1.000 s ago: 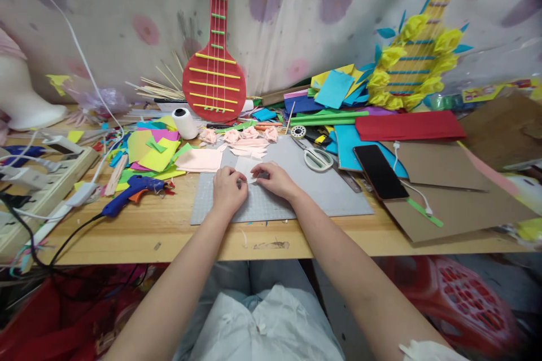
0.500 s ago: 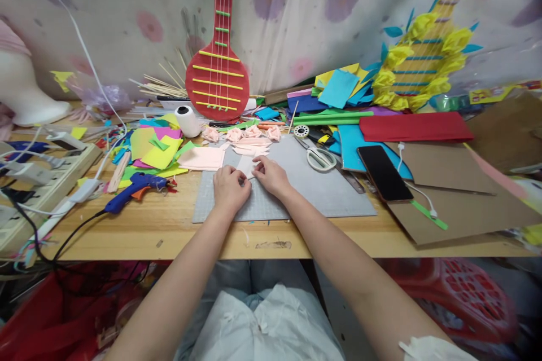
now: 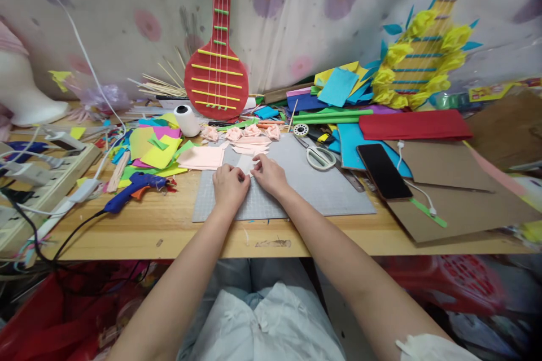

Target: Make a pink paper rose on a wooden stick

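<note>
Between my hands a small pale piece of paper [image 3: 245, 163] lies over the grey cutting mat [image 3: 334, 197]. My left hand [image 3: 231, 185] has its fingers curled in a pinch at the paper's near left edge. On the other side my right hand [image 3: 269, 174] is pinched at its right edge, thumb and fingertips close together. Just beyond, pale pink cut strips [image 3: 250, 145] lie in a pile, with several pink crepe-paper roses [image 3: 242, 134] behind them. Left of my left hand is a stack of pale pink sheets [image 3: 201, 158].
A blue glue gun [image 3: 138, 189] with its cord lies at the left, near a power strip [image 3: 70, 172]. Scissors [image 3: 319, 157] rest on the mat. A phone [image 3: 384, 172] lies on cardboard at the right. A red paper lute [image 3: 217, 79] stands behind.
Both hands stay at the pale paper with only slight finger movement. The view has shifted very slightly; nothing else has visibly moved.
</note>
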Motion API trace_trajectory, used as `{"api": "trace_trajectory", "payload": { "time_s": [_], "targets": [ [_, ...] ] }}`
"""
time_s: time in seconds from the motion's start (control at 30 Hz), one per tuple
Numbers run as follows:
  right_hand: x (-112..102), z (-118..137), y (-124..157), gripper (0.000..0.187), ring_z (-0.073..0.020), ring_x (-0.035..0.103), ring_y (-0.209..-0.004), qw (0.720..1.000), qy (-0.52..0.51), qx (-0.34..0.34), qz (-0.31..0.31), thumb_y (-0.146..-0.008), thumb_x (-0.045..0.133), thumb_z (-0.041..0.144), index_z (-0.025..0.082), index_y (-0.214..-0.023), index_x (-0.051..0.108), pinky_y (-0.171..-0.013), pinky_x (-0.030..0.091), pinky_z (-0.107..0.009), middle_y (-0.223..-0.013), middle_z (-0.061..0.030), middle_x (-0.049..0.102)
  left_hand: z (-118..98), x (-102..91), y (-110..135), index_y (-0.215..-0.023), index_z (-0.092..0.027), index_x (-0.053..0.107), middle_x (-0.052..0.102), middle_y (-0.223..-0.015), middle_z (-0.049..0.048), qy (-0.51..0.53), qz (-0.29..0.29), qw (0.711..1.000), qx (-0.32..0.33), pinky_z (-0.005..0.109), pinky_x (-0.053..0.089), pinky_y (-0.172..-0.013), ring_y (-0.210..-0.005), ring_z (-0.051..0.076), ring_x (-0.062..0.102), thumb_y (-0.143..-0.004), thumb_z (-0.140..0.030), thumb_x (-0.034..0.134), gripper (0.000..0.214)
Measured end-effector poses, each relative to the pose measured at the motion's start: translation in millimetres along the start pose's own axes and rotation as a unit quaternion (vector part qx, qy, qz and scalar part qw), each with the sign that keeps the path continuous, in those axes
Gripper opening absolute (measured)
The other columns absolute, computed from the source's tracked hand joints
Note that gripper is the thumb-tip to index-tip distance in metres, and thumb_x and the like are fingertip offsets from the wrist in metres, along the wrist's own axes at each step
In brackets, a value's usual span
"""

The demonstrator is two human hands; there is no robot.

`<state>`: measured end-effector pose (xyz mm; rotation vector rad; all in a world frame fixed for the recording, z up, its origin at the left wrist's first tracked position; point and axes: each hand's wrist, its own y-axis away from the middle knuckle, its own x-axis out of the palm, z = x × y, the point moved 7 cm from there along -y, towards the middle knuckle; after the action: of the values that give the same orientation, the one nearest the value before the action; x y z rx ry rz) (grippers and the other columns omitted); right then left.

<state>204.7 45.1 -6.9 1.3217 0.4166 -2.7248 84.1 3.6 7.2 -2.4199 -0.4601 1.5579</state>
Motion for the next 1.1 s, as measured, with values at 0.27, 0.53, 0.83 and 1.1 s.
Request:
{"api": "trace_trajectory", "payload": {
  "time_s": [0.27, 0.53, 0.83, 1.1],
  "targets": [
    [-2, 7, 4, 0.034, -0.0174, 0.052, -0.089, 0.998, 0.061, -0.013, -0.021, -0.077, 0.047, 0.020, 0.021, -0.111, 0.042, -0.071, 0.039, -0.029, -0.098, -0.0044, 0.057, -5, 1.5, 0, -0.079, -0.024, 0.064, 0.050, -0.085, 0.0052, 0.007, 0.004, 0.999, 0.036, 0.034, 0.034, -0.081, -0.090, 0.021, 0.046, -0.071, -0.028, 0.055, 0.013],
    [1, 11, 8, 0.033, -0.0189, 0.049, -0.094, 0.993, 0.111, -0.037, -0.018, -0.082, 0.039, 0.021, 0.020, -0.115, 0.042, -0.076, 0.041, -0.030, -0.104, -0.0076, 0.053, -6, 5.1, -2, -0.078, -0.026, 0.066, 0.048, -0.087, 0.0060, 0.019, 0.025, 0.999, 0.021, 0.037, 0.033, -0.086, -0.092, 0.023, 0.045, -0.072, -0.034, 0.054, 0.016],
    [0, 4, 6, 0.035, -0.0207, 0.047, -0.095, 0.989, 0.150, -0.002, -0.005, -0.084, 0.036, 0.017, 0.020, -0.118, 0.041, -0.073, 0.042, -0.031, -0.110, -0.0113, 0.046, -6, 9.8, -8, -0.075, -0.026, 0.066, 0.049, -0.089, 0.0064, 0.011, 0.033, 0.999, -0.010, 0.038, 0.033, -0.087, -0.095, 0.024, 0.045, -0.070, -0.043, 0.057, 0.020],
    [-2, 3, 7, 0.033, -0.0210, 0.049, -0.090, 0.989, 0.147, -0.013, -0.014, -0.084, 0.033, 0.018, 0.018, -0.116, 0.043, -0.071, 0.042, -0.031, -0.106, -0.0107, 0.047, -7, 15.6, -12, -0.073, -0.024, 0.065, 0.049, -0.092, 0.0071, 0.023, 0.040, 0.999, -0.017, 0.039, 0.034, -0.088, -0.097, 0.025, 0.045, -0.068, -0.032, 0.060, 0.011]
  ]
}}
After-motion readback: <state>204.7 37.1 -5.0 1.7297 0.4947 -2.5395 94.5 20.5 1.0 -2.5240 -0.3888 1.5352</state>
